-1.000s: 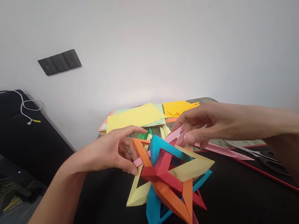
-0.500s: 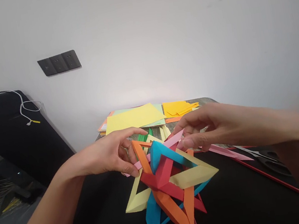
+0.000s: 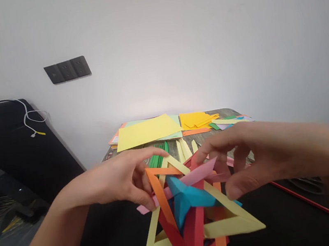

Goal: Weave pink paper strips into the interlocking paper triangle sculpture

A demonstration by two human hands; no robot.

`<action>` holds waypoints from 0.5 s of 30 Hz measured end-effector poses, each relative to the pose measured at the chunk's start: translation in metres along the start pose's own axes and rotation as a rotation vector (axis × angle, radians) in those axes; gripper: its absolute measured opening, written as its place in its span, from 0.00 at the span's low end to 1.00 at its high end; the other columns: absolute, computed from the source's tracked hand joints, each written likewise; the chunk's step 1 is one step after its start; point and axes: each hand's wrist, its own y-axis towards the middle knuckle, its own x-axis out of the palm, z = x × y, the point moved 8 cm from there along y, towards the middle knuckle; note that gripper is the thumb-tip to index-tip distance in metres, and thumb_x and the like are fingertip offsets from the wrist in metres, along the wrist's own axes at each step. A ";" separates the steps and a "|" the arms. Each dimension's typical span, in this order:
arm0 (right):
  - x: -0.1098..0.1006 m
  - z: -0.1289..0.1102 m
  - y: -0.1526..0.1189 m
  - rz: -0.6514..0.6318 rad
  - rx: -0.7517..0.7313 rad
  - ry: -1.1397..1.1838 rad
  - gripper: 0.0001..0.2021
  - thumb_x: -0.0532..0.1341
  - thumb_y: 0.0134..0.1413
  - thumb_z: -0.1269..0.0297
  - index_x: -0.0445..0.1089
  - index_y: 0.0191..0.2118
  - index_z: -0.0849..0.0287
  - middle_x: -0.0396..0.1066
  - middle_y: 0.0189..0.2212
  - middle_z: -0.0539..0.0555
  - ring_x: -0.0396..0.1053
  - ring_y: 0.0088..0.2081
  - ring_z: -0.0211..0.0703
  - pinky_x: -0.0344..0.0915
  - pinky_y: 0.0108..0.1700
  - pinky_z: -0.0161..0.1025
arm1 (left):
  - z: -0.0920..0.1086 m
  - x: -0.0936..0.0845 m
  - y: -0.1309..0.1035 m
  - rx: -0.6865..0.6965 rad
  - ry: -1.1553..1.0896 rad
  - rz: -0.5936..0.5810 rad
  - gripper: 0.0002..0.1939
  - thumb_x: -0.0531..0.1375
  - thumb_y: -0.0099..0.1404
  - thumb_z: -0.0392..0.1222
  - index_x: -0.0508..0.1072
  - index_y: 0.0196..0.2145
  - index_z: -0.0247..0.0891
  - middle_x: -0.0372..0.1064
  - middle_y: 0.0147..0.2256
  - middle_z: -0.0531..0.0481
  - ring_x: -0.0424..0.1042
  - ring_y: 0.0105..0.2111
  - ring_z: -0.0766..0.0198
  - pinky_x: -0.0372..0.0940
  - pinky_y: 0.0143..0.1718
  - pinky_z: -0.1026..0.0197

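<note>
A star-shaped origami model (image 3: 196,226) of interlocked folded-paper frames in pale yellow, orange, blue and red is held up in front of me. My left hand (image 3: 129,178) grips its left side, thumb by a pink paper strip (image 3: 200,172) and index finger stretched along the top pale yellow corner. The pink strip slants across the model behind the orange corner. At the right, my right hand (image 3: 236,161) has its thumb spread away from the fingers. Its index fingertip touches the model near the red piece, with other fingers beside the strip's free end.
Behind the model, green folded strips (image 3: 159,157) and pale yellow strips (image 3: 184,149) lie on the table. Yellow sheets (image 3: 149,131) and orange-yellow pieces (image 3: 195,120) are stacked at the back. Scissors (image 3: 307,185) lie partly hidden at right. A black cabinet (image 3: 13,138) stands left.
The model has tilted and come nearer, so its blue piece shows from another side. My right thumb and fingers have parted from their pinch on the pink strip. My left hand keeps its hold.
</note>
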 end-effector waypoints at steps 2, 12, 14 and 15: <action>0.009 0.000 -0.001 -0.094 0.043 0.008 0.19 0.71 0.38 0.51 0.75 0.40 0.46 0.74 0.29 0.46 0.69 0.26 0.39 0.65 0.27 0.35 | 0.002 0.003 -0.002 -0.002 0.034 -0.006 0.34 0.66 0.56 0.35 0.60 0.58 0.52 0.77 0.31 0.54 0.77 0.29 0.62 0.69 0.30 0.64; 0.017 -0.013 0.005 -0.055 -0.028 0.081 0.11 0.67 0.47 0.54 0.73 0.36 0.52 0.74 0.29 0.48 0.70 0.31 0.40 0.63 0.29 0.34 | 0.037 -0.038 -0.039 0.220 0.547 0.649 0.13 0.67 0.55 0.50 0.77 0.37 0.45 0.74 0.31 0.53 0.70 0.31 0.61 0.63 0.30 0.65; 0.020 -0.015 0.008 -0.037 -0.044 0.122 0.10 0.67 0.48 0.55 0.73 0.36 0.53 0.74 0.29 0.49 0.70 0.32 0.40 0.63 0.29 0.34 | 0.044 -0.033 -0.043 0.288 0.549 0.732 0.08 0.65 0.57 0.48 0.77 0.34 0.44 0.74 0.30 0.53 0.69 0.29 0.63 0.62 0.29 0.65; 0.020 -0.016 0.009 -0.016 -0.053 0.134 0.11 0.67 0.48 0.55 0.73 0.36 0.54 0.73 0.29 0.49 0.70 0.32 0.40 0.63 0.29 0.34 | 0.046 -0.028 -0.041 0.307 0.524 0.722 0.07 0.64 0.58 0.47 0.77 0.33 0.44 0.74 0.31 0.53 0.69 0.29 0.64 0.62 0.29 0.65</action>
